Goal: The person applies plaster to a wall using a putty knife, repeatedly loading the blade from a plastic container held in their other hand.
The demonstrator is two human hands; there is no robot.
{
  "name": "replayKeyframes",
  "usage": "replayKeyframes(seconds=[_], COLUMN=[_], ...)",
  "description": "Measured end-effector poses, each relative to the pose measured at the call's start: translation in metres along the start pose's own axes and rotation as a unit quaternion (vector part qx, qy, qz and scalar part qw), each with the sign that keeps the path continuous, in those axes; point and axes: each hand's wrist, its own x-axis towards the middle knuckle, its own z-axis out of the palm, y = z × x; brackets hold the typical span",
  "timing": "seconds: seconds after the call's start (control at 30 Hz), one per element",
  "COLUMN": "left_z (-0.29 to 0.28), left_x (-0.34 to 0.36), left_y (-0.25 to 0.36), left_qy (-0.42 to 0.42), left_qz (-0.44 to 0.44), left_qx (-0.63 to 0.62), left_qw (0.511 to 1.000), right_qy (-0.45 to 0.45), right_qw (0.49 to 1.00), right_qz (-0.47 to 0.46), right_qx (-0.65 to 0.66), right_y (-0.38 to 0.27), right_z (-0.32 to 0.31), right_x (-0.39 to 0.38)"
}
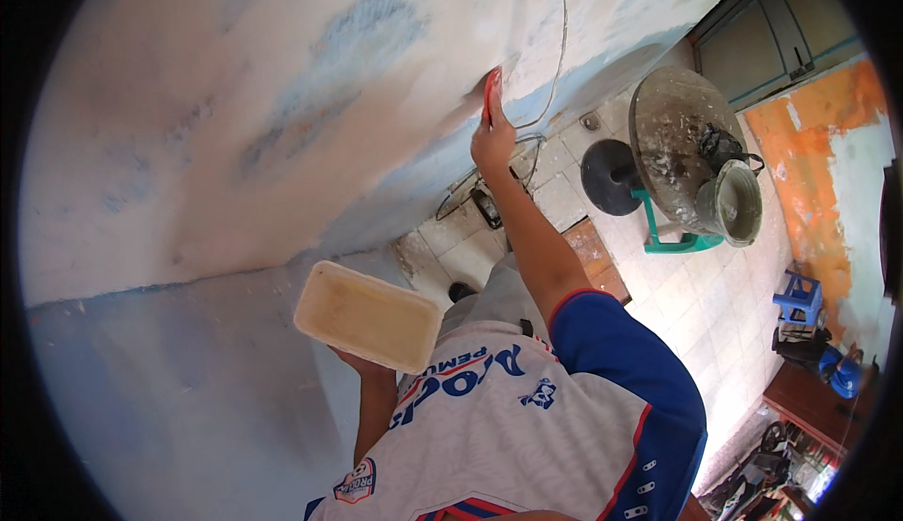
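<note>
My right hand (491, 145) is raised to the mottled white and pale blue wall (282, 98), closed round a flat red tool (492, 90) that appears to touch the surface. My left hand (365, 359) holds a shallow cream rectangular tray (365, 312) from beneath, low at my left side; its fingers are mostly hidden under it. A thin cable (562, 23) hangs down the wall just right of my right hand.
A dusty round table (668, 126) carries a bucket (738, 201) and black bag, beside a black round stool and a green chair (673, 244). Cables and a dark object lie on the tiled floor (677, 314). A blue stool (800, 300) and clutter stand at far right.
</note>
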Motion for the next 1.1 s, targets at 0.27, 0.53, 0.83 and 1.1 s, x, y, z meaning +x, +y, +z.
replayKeyframes(seconds=[0.27,0.53,0.83,1.1], left_z=[-0.002,-0.005,0.008,-0.03], left_x=[0.0,-0.003,0.002,0.01], left_y=[0.007,0.014,0.024,0.033], left_qy=[-0.001,0.0,-0.021,-0.041], left_qz=[0.003,0.017,0.012,0.029], left_qx=[0.005,-0.008,-0.017,0.004], left_qw=[1.0,1.0,1.0,0.999], right_qy=[-0.047,-0.144,-0.188,-0.067], right_qw=[0.982,0.963,0.968,0.988], right_qz=[0.178,0.223,0.155,0.104], right_qx=[-0.038,-0.046,-0.055,-0.089], right_y=[0.005,-0.012,-0.009,-0.002], right_z=[-0.014,-0.041,-0.024,0.004], right_x=[0.023,0.014,-0.037,0.003])
